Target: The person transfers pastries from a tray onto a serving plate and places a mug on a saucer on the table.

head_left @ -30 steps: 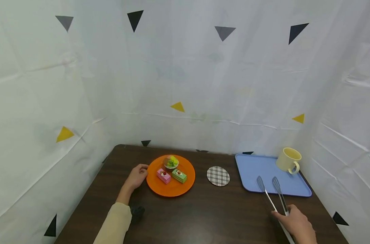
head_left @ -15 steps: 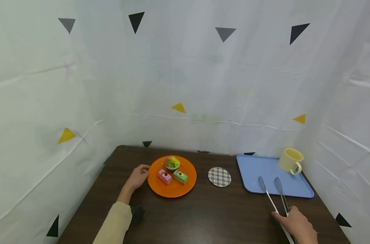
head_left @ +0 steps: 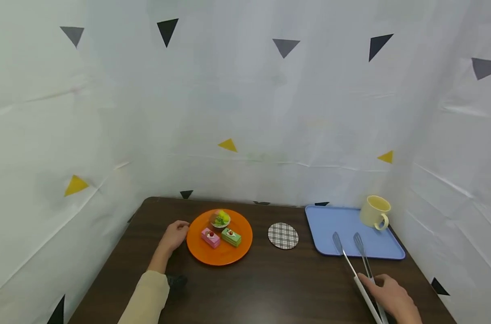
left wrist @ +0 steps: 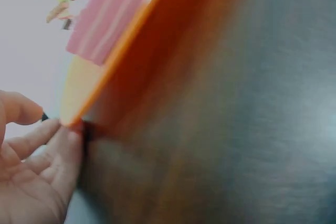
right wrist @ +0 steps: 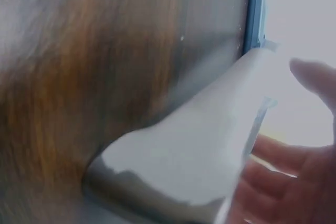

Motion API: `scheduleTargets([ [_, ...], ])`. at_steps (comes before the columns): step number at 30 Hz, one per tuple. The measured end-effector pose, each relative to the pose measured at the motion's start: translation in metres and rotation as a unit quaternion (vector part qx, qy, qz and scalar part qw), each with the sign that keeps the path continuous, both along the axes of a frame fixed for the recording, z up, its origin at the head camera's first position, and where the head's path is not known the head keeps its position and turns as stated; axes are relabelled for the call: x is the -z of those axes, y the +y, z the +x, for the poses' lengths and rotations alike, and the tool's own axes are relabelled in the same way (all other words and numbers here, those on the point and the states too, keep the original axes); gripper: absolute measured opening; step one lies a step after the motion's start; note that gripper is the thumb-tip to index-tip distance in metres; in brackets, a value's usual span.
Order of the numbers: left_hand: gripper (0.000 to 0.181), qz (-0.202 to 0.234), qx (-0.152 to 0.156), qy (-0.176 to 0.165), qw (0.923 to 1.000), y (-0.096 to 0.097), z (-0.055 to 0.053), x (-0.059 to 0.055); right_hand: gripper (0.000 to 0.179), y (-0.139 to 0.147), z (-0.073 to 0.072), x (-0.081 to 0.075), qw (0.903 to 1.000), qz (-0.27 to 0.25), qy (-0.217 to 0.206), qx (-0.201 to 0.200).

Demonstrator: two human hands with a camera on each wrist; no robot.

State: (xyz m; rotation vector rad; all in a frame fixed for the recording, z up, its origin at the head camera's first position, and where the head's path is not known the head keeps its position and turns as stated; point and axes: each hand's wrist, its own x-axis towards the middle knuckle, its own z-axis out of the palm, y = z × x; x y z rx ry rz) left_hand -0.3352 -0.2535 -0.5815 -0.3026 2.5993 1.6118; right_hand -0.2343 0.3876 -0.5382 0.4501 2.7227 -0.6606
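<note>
An orange plate (head_left: 219, 256) holds a pink cake slice (head_left: 210, 238), a green cake slice (head_left: 231, 237) and a small bowl (head_left: 220, 219) of yellow and green food. My left hand (head_left: 174, 235) touches the plate's left rim with its fingertips; in the left wrist view the thumb stands apart from the rim. Metal tongs (head_left: 366, 294) lie spread, their tips over the front of a blue tray (head_left: 334, 225). Beside the tongs' handle, my right hand (head_left: 391, 297) has its thumb lifted away. Its fingers are close behind the handle; whether they touch it is unclear.
A yellow mug (head_left: 372, 213) stands at the tray's back right corner. Between plate and tray lies a round checked coaster (head_left: 283, 236). A dark object (head_left: 176, 281) is partly hidden beside the left sleeve. White sheeting with triangles surrounds the dark wooden table (head_left: 261, 288).
My right thumb has come off the tongs and the hand has shifted right relative to them, showing more handle. The left hand stays at the plate rim. The head view has turned slightly.
</note>
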Motion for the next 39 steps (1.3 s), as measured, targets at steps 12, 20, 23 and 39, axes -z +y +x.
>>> scheduleTargets([
  [12,0.050,-0.112,0.006,0.001,0.9937,0.005,-0.014,-0.035,0.056,0.025,-0.015,-0.009,0.9556,-0.055,0.246,0.153],
  [20,0.045,-0.150,0.021,0.063,0.9865,0.077,-0.040,-0.077,0.043,0.028,-0.036,-0.026,0.9131,-0.155,0.342,0.160],
  [23,0.043,-0.132,0.054,0.071,0.9872,0.110,-0.049,-0.091,0.043,0.028,-0.043,-0.036,0.9076,-0.172,0.349,0.158],
  [39,0.038,-0.098,0.200,0.022,0.9747,0.237,-0.064,-0.061,0.040,0.057,-0.122,-0.049,0.8875,-0.165,0.366,0.227],
])
